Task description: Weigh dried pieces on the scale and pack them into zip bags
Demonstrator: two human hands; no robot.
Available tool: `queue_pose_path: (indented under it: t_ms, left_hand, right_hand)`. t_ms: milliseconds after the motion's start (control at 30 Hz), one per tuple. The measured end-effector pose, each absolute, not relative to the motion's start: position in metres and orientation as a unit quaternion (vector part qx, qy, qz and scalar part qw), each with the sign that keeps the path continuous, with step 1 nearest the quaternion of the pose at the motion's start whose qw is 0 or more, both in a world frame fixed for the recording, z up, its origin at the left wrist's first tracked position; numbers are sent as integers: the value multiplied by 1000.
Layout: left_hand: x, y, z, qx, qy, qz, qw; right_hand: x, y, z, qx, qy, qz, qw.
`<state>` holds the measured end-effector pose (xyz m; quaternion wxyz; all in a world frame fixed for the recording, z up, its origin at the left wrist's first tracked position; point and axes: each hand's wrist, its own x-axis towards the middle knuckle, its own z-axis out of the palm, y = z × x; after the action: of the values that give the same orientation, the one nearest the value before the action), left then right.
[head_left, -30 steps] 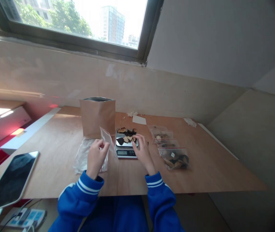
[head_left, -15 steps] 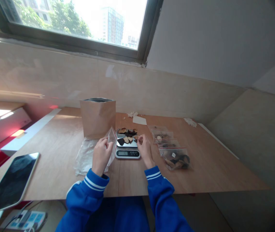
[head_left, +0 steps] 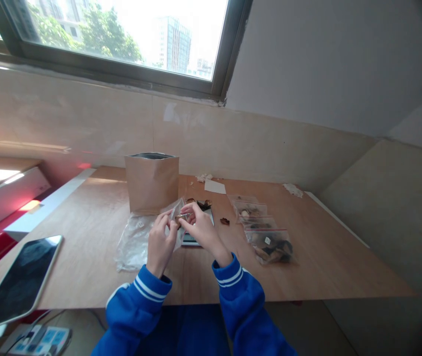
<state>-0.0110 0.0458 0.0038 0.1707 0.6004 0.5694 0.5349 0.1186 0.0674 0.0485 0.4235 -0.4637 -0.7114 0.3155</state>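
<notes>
My left hand (head_left: 160, 245) is closed on a clear zip bag (head_left: 177, 205), held upright by its edge. Against the bag's mouth, my right hand (head_left: 202, 230) pinches a brown dried slice (head_left: 179, 220); whether the slice is inside the plastic I cannot tell. Beneath my right hand, the digital kitchen scale (head_left: 189, 241) is mostly covered, its readout hidden. Several dark dried pieces (head_left: 205, 204) show on the scale's far part. One curled brown piece (head_left: 225, 221) lies on the table just right of the scale.
A brown paper pouch (head_left: 151, 183) stands with its top open behind the bag. More clear plastic bags (head_left: 131, 242) lie at left. Filled zip bags (head_left: 272, 244) lie at right. A tablet (head_left: 18, 282) rests at the left edge, near a power strip (head_left: 40, 338).
My right hand has moved left from the scale to the bag, carrying a dried slice. A brown piece now lies on the table right of the scale. My left hand still holds the bag.
</notes>
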Motion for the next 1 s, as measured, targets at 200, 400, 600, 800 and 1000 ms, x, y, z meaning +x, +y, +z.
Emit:
queue_pose_path:
  t_ms: [200, 400, 600, 800, 1000]
  left_hand:
    - [-11, 48, -7, 546, 582, 559, 223]
    - [-9, 60, -32, 521, 547, 634, 165]
    - [-8, 70, -51, 520, 507, 678, 111]
    - [-10, 70, -57, 525, 493, 686, 101]
    - [-10, 68, -60, 533, 499, 675, 108]
  right_hand:
    - [138, 94, 15, -515, -704, 185, 453]
    - [148, 114, -42, -595, -736, 92, 309]
    - [143, 112, -56, -597, -744, 51, 297]
    - [148, 113, -51, -592, -741, 37, 315]
    - [150, 113, -48, -587, -745, 45, 313]
